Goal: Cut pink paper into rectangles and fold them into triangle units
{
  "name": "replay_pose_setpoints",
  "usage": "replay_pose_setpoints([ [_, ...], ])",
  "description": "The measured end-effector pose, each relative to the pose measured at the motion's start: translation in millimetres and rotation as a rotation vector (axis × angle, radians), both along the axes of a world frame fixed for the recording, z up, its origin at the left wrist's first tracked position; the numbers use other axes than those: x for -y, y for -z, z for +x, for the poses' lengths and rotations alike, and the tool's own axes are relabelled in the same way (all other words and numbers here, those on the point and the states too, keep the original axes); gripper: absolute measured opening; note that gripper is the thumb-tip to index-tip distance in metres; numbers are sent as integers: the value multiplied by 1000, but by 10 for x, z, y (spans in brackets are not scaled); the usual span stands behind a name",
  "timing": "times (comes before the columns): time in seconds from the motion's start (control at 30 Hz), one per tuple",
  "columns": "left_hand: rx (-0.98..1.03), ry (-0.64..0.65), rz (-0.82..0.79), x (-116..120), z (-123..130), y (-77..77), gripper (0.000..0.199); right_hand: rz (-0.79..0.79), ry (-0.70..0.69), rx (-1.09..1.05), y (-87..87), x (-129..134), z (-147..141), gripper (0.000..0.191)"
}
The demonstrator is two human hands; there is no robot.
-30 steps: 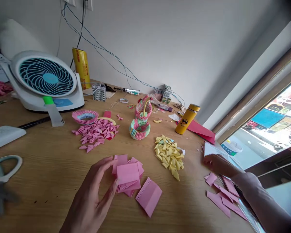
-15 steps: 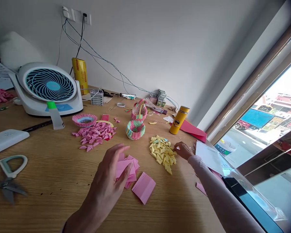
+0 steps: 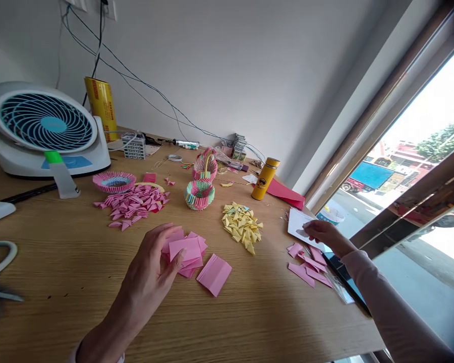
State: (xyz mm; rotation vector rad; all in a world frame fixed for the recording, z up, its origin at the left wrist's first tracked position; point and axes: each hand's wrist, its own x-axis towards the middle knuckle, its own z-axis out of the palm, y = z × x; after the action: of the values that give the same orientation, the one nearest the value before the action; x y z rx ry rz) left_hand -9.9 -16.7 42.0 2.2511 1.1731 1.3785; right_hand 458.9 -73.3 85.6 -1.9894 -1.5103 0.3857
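The pink paper stack (image 3: 189, 249) lies on the wooden surface (image 3: 181, 322), directly in front of the left hand (image 3: 147, 272). Its top sheet is rectangular, with the long axis running roughly left to right and the right end slightly raised in view; the sheets beneath are fanned at differing angles, corners projecting to the right. The loose pink sheet (image 3: 214, 275), just beside the stack at its lower right, is set diagonally, one corner pointing toward the wearer; its creases run from upper right to lower left. The pink slips (image 3: 301, 274) at the right are narrow, flat paper pieces, mostly aligned from upper left to lower right. The yellow pile (image 3: 241, 226) consists of small folded triangles with sharp points, heaped without common direction. The two-tiered basket (image 3: 199, 195) behind has a ribbed wall of pink and green folded paper. Left grip: thumb and fingers are parted, bracketing the left side of the stack; the thumb overlaps the top sheet, and firm contact cannot be confirmed. Right grip: the fingertips of the right hand (image 3: 327, 236) are drawn together on a small pale piece (image 3: 305, 226), too small to identify, above the white sheet (image 3: 297, 220).
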Motion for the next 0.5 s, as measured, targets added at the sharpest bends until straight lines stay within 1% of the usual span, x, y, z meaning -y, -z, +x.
replay_pose_setpoints([
  [0.1,-10,12,-5,-20,-14,49,34,-91,-24,-5,102,174,18,47],
  [0.23,-10,20,12,-30,-29,89,33,-174,-6,69,242,272,94,39],
  [0.37,11,1,-8,-39,-61,110,33,-131,79,232,284,286,169,32],
  [0.5,11,-1,-18,-42,-87,117,35,-91,71,358,331,290,95,28],
])
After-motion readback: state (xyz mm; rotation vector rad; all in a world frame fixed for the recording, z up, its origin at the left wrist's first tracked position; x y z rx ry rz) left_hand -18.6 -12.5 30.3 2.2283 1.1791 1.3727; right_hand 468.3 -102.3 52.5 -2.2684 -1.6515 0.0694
